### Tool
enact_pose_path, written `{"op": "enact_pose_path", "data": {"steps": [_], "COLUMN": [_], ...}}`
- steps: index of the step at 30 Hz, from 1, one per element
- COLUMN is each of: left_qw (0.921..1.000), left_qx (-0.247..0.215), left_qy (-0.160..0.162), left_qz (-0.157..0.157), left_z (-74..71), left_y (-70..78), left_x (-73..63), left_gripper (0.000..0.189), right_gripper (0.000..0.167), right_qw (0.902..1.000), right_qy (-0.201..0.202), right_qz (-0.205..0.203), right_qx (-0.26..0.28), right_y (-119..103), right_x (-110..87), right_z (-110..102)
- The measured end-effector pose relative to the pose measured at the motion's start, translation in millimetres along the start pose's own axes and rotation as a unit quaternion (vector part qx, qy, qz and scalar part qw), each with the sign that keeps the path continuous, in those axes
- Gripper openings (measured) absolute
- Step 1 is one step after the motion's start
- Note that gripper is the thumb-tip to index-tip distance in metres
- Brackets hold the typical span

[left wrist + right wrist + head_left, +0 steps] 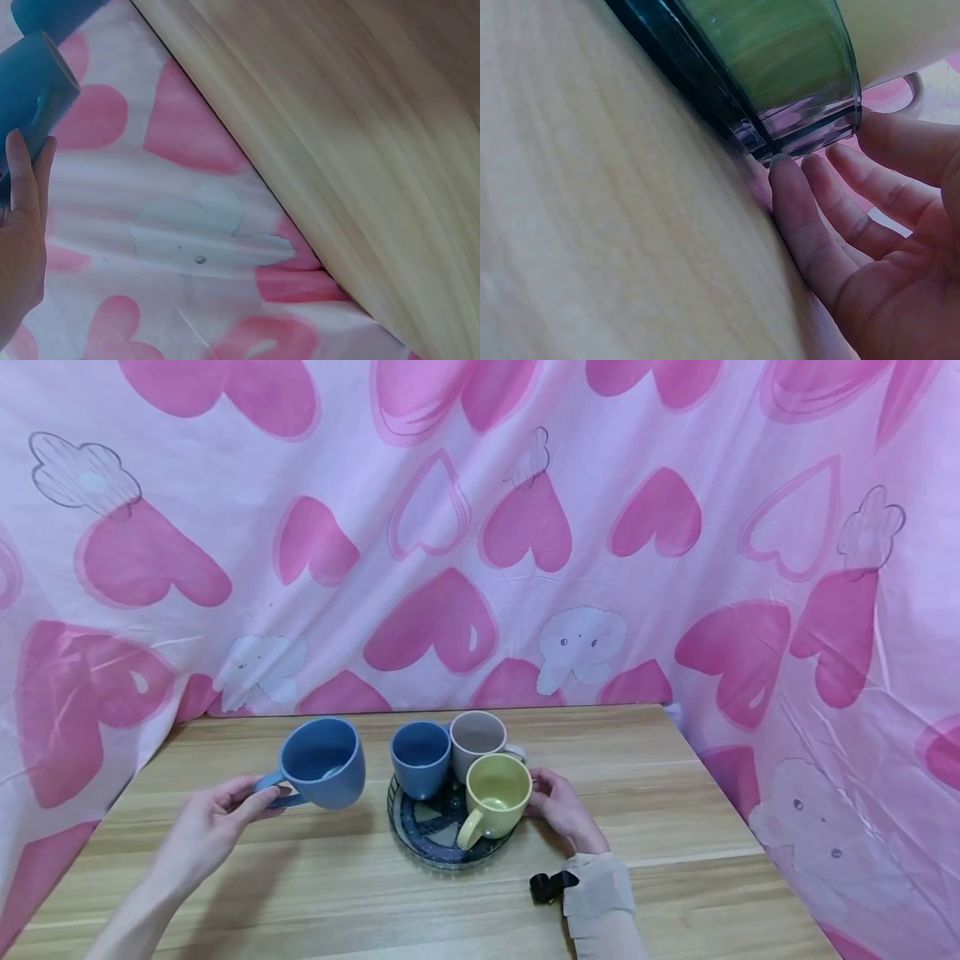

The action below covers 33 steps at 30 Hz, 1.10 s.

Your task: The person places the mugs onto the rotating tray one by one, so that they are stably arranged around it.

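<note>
My left hand [213, 827] pinches the handle of a blue mug [322, 768], holding it tilted above the table left of a round, clear-walled tray [442, 862]. In the left wrist view, that blue mug [34, 82] and the fingers show at the left edge. A second blue mug [422, 760], a grey mug [477, 733] and a yellow mug [501, 793] stand together in the tray. At the tray's right side is my right hand [558, 806]. Its thumb and fingers grip the tray's transparent wall [817, 131] in the right wrist view, low by the tabletop.
The wooden table [360, 902] extends around the tray. A pink heart-patterned cloth [517, 610] hangs along its back and sides. A black wrist device [553, 887] is strapped by the right sleeve [600, 893].
</note>
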<state>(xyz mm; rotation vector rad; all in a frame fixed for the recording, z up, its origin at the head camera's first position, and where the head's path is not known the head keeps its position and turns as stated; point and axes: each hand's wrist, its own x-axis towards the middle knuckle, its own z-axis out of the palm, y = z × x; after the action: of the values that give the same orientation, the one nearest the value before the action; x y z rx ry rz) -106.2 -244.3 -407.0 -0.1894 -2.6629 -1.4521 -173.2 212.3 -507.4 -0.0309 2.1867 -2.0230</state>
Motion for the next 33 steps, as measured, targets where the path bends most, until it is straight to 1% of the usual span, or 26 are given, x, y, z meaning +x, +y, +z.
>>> {"op": "enact_pose_path", "data": {"steps": [4, 9, 12, 13, 17, 22, 25, 27, 33], "left_qw": [0.9996, 0.9967, 0.9949, 0.9942, 0.9914, 0.9857, 0.9814, 0.9793, 0.9703], "left_qx": [-0.018, -0.056, -0.072, -0.077, -0.088, -0.105, -0.113, -0.109, -0.127], "left_qy": [-0.012, -0.044, -0.058, -0.064, -0.089, -0.124, -0.149, -0.165, -0.195], "left_qz": [0.018, 0.038, 0.041, 0.038, 0.037, 0.044, 0.043, 0.044, 0.065], "left_z": [7.9, 17.3, 22.0, 23.6, 32.5, 43.6, 50.2, 54.4, 66.4], "left_y": [4.5, 9.2, 11.1, 11.6, 11.3, 9.1, 8.3, 7.7, 4.8], "left_x": [0.4, 2.7, 3.4, 3.7, 6.6, 12.0, 16.5, 19.5, 28.4], "left_gripper": [0.03, 0.026, 0.024, 0.024, 0.024, 0.023, 0.026, 0.028, 0.027], "right_gripper": [0.032, 0.031, 0.031, 0.031, 0.031, 0.031, 0.031, 0.031, 0.031], "right_qw": [1.0, 1.0, 1.0, 0.9999, 0.9999, 1.0, 1.0, 1.0, 0.9999], "right_qy": [0.0, 0.007, -0.002, -0.006, -0.003, 0.001, 0.002, 0.005, 0.009], "right_qz": [-0.001, -0.006, -0.006, -0.008, -0.01, -0.007, -0.007, -0.007, -0.007], "right_qx": [0.001, 0.004, 0.001, -0.001, 0.001, -0.004, -0.006, -0.003, 0.001], "right_y": [0, 1, 0, 0, 1, 0, 1, 1, 2], "right_x": [0.5, 0.5, 0.3, 0.3, 0.9, 1.6, 1.1, 0.7, 0.3], "right_z": [-1, -1, 2, 2, 2, 1, 1, 1, 2]}}
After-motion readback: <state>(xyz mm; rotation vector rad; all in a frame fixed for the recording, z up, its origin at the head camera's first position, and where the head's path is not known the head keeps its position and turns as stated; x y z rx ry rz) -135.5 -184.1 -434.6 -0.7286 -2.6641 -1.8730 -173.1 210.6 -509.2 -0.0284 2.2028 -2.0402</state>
